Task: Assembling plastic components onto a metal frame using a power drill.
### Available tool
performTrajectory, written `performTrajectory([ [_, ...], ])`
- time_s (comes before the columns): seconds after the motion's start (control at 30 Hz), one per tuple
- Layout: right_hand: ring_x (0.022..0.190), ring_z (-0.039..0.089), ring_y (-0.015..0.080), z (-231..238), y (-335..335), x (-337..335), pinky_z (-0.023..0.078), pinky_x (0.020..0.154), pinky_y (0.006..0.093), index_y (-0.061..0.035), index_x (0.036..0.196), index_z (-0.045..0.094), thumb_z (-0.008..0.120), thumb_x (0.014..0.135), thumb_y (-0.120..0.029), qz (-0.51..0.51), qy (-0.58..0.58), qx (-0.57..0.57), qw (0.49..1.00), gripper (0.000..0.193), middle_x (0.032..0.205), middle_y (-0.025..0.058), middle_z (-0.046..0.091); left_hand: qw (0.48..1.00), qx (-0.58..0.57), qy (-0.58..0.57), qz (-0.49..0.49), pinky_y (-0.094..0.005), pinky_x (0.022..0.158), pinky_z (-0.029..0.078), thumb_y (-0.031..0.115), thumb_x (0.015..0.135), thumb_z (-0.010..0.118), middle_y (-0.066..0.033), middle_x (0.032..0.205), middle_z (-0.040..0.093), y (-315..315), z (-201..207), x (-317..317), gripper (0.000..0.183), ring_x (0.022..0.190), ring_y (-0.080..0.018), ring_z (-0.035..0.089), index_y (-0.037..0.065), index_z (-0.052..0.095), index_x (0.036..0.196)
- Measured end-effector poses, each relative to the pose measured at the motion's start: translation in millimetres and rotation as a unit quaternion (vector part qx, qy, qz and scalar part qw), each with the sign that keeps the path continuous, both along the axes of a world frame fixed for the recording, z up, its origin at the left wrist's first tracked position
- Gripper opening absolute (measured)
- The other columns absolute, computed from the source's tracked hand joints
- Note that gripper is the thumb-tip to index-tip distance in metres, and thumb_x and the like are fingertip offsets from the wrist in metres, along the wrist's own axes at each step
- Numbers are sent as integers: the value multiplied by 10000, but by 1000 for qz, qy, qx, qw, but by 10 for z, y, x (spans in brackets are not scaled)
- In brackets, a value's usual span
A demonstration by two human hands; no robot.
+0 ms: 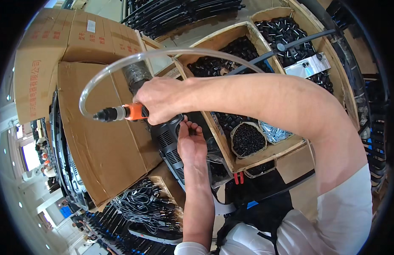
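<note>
Gripping orange tool (136,111), right hand (162,100)

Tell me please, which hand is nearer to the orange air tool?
Right: the right hand grips the orange air tool; the left hand is lower in the picture, beside the vented black housing.

This looked like a factory assembly workshop. Toward two o'clock, a divided wooden bin (271,154) held small black parts (286,34), with silver screws (274,132) at three. Tangled cables (146,204) lay heaped at seven, cardboard cartons (95,157) stood at nine, and distant people (48,172) showed near ceiling lights (20,205) around eight. A clear hose (88,91) fed an orange-and-black tool (135,111).
</note>
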State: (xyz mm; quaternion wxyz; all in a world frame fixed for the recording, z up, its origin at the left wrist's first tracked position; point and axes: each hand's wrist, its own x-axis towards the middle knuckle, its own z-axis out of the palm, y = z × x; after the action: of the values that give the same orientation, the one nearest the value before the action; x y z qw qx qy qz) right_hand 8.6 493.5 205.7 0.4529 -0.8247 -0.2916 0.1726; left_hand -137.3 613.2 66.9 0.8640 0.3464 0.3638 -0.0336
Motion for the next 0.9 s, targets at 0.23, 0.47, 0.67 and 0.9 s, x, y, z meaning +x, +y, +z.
performTrajectory([
  [0.23, 828, 717, 415, -114, -137, -11, 551, 782, 522, -71, 986, 705, 728, 710, -135, 9, -7, 23, 1000, 284, 788, 201, 708, 999, -18, 36, -22, -264, 760, 519, 246, 1099, 632, 8, 940, 620, 56, 94, -204, 198, 847, -131, 587, 63, 664, 1168],
  [0.47, 893, 720, 418, -106, -119, -23, 558, 806, 519, -70, 1077, 710, 735, 730, -171, 23, 0, -30, 999, 362, 869, 201, 730, 994, -102, 29, 1, -246, 637, 431, 430, 1095, 587, 58, 825, 534, 16, 136, -121, 301, 746, -109, 508, 133, 638, 1085],
  [0.67, 950, 703, 180, -180, -124, -254, 561, 912, 337, -65, 1257, 678, 774, 820, -131, -30, 23, 44, 998, 451, 1021, 70, 736, 972, -228, 14, 62, -269, 688, 477, 367, 1113, 578, 40, 878, 621, 59, 84, 80, 264, 786, -130, 553, 124, 677, 1143],
  [0.9, 1107, 697, 169, 235, -38, -193, 565, 1002, 348, -47, 1275, 672, 825, 828, -92, -37, 104, 163, 981, 475, 1160, 80, 736, 952, -279, 15, 124, -262, 646, 504, 326, 1109, 592, 35, 858, 626, 134, 185, 238, 250, 733, -119, 570, 96, 673, 1165],
])
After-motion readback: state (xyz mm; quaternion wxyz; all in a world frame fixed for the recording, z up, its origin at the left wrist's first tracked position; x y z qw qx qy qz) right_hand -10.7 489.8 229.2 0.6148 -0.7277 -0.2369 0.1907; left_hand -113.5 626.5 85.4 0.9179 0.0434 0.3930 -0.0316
